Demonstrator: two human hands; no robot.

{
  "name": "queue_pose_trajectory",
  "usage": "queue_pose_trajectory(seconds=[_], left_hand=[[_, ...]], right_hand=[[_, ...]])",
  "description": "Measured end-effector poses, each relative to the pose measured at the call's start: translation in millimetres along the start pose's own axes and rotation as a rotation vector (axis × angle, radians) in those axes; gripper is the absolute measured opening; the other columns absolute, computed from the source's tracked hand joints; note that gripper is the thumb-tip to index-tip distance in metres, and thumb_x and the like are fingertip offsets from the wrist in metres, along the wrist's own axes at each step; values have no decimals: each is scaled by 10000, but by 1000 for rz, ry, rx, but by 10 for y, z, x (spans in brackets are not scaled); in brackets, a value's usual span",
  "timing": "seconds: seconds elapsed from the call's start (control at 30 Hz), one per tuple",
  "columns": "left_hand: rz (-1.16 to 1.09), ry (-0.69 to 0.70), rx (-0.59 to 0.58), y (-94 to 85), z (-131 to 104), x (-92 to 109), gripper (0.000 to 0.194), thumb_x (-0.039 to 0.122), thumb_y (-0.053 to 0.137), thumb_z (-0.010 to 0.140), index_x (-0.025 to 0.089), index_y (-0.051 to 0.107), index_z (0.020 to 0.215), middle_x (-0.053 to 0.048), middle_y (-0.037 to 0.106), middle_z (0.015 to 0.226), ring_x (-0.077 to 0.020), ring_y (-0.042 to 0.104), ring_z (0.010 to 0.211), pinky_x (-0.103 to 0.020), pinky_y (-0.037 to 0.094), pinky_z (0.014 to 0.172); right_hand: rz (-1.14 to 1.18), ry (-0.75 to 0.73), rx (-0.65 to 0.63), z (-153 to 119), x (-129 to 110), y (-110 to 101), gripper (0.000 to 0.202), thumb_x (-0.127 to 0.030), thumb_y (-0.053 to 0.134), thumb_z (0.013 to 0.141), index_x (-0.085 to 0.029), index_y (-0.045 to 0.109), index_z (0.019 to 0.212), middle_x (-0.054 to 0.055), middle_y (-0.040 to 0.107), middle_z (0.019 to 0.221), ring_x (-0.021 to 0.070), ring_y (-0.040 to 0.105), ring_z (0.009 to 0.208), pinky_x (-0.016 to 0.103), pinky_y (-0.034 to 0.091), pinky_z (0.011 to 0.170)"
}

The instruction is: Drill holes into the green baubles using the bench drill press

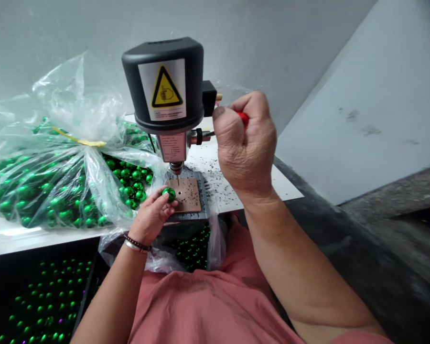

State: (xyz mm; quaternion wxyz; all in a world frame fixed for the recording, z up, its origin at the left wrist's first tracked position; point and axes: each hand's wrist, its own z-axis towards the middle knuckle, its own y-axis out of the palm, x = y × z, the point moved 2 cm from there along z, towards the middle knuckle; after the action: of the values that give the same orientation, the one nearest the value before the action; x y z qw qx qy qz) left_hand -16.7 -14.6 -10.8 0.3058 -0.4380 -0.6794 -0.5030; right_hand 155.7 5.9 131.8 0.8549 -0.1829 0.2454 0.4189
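My left hand [153, 215] pinches a shiny green ball [168, 194] between thumb and fingers, just left of the small hole in a brown board [188, 196]. The board lies on the slotted base of a small drill press [165, 86]. Above the board the thin drill bit [178, 181] points straight down, apart from the ball. My right hand [245, 143] is wrapped round the red-knobbed feed lever [243, 119] at the machine's right side; most of the knob is hidden by the fingers.
A clear plastic bag [64, 177] full of green balls, tied with a yellow strip, lies left of the machine. Dark shavings are scattered over the white table [286, 184]. More green balls [57, 296] sit in dark containers below. A pale wall stands behind.
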Motion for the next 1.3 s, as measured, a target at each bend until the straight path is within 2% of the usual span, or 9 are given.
queue_pose_trajectory(seconds=[0.1,0.3,0.5,0.57,0.67,0.8,0.93,1.07,1.3], left_hand=[[71,23,0,-6,70,26,378,215,751,586,149,586,919,7,605,779,-91,617,658,-173,472,561],[426,39,56,40,181,100,455,335,727,577,134,611,968,23,583,636,-82,542,520,-160,346,413],[724,55,77,88,275,99,479,326,659,634,160,621,1082,22,602,611,-103,521,512,-219,424,501],[868,92,89,93,303,95,490,319,633,663,161,612,1126,2,637,663,-132,563,575,-250,458,571],[1111,195,90,123,328,115,483,315,615,690,156,615,1145,-53,693,851,-202,624,801,-306,471,756],[1320,298,35,203,348,146,487,324,604,717,128,606,1163,-118,643,1125,-248,571,1053,-339,401,933],[1355,313,-14,240,371,139,483,317,597,729,135,595,1177,-107,639,1138,-222,577,1039,-325,404,935],[1343,325,-5,224,384,118,477,324,599,730,136,600,1169,-106,640,1138,-218,582,1030,-323,408,932],[1359,347,-15,217,373,115,494,328,593,740,113,586,1185,-130,608,1193,-233,549,1107,-317,376,973]], right_hand=[[0,9,4,4,7,-1,230,-332,461,837,-194,364,681,-67,315,575,21,343,498,174,355,525],[7,-22,-8,6,15,-4,259,-388,433,849,-200,354,689,-57,306,585,35,374,536,192,378,556],[-24,39,-28,19,2,-15,251,-340,462,838,-201,331,677,-53,309,596,34,355,534,177,384,549],[-14,45,-37,19,-3,-19,246,-329,460,841,-204,322,679,-55,302,598,31,338,516,169,374,536],[15,28,-41,14,-9,-26,236,-321,465,838,-204,332,682,-55,306,600,32,333,510,169,363,527],[42,11,-23,10,-7,-32,244,-329,481,831,-201,343,677,-55,337,599,37,336,515,184,355,531],[45,33,-31,12,-3,-28,226,-340,460,834,-199,360,688,-58,325,592,30,336,510,176,338,526],[35,48,-49,-23,-11,-42,213,-340,453,832,-196,372,698,-65,319,587,20,322,503,163,330,519],[1,1,-25,-281,57,-69,138,-277,462,818,-211,387,723,-74,351,565,30,348,488,182,366,517]])
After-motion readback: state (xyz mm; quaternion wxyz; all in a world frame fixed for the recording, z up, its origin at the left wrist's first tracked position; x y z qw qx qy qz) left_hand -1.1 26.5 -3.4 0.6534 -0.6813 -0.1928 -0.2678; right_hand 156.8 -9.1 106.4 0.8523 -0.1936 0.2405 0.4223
